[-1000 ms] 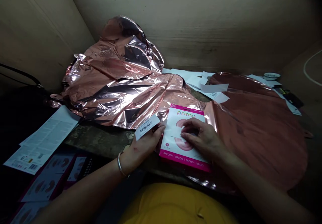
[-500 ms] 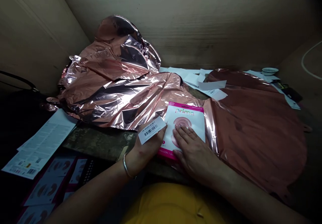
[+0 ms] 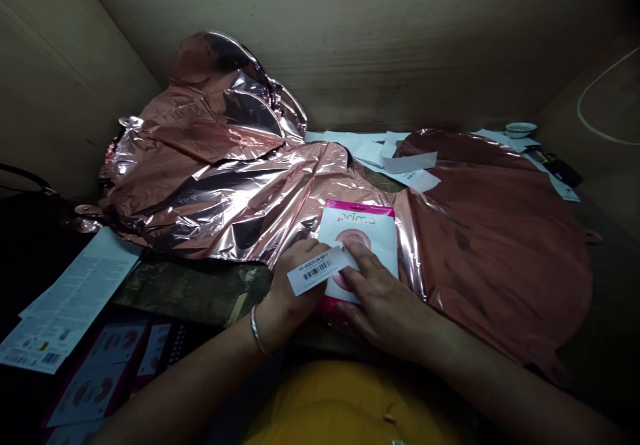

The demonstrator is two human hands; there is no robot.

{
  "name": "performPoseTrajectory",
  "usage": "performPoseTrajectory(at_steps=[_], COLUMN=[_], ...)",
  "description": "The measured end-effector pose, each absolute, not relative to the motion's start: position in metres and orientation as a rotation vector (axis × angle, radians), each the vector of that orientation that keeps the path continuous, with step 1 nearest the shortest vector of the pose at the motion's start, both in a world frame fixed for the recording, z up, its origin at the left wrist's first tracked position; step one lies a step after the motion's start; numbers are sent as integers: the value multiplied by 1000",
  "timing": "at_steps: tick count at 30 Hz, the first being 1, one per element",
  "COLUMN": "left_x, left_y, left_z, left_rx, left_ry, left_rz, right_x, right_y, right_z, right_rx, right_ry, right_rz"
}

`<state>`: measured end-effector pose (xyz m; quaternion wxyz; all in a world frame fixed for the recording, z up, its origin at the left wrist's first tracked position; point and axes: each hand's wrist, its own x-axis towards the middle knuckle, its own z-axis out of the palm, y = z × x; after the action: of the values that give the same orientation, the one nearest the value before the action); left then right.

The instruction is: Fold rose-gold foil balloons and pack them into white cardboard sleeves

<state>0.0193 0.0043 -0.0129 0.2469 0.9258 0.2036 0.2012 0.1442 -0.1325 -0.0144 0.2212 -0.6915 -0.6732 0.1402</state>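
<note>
My left hand [image 3: 295,292], with a silver bangle at the wrist, is curled at the left edge of a white and pink balloon packet [image 3: 385,232] marked "prima". A white barcode label [image 3: 316,270] lies across its fingers, and its hold on the label is partly hidden. My right hand [image 3: 380,292] rests on the packet's lower part with its fingers apart. Its fingertips meet the right end of the label. Under the packet spreads a crinkled rose-gold foil balloon [image 3: 235,198], and another flat foil piece [image 3: 500,245] extends to the right.
Loose white papers [image 3: 370,152] lie behind the foil, near a small patterned bowl [image 3: 521,129]. Printed sheets [image 3: 70,305] hang over the table's left edge. More packets [image 3: 90,385] sit below at the lower left. A wooden wall [image 3: 350,52] closes off the back.
My right hand has drawn back from the packet's centre and its fingertips now meet the label. My left hand and the label have moved right, over the packet's edge. The view has shifted slightly.
</note>
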Motion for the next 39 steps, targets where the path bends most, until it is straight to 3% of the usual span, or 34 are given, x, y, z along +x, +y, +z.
performPoseTrajectory(at_steps=[15,30,39], left_x=[21,23,3], left_y=[2,0,8], left_z=[-20,-17,-1], left_rx=[2616,2848,2841], left_ry=[432,287,80], left_rz=[689,512,152], right_x=[142,144,146], right_y=[-138,-138,-138], right_z=[-17,-28,-21], right_rx=[-2024,-1972,-1987], right_ry=[-1850,-1880,-1863], right_rz=[262,233,328])
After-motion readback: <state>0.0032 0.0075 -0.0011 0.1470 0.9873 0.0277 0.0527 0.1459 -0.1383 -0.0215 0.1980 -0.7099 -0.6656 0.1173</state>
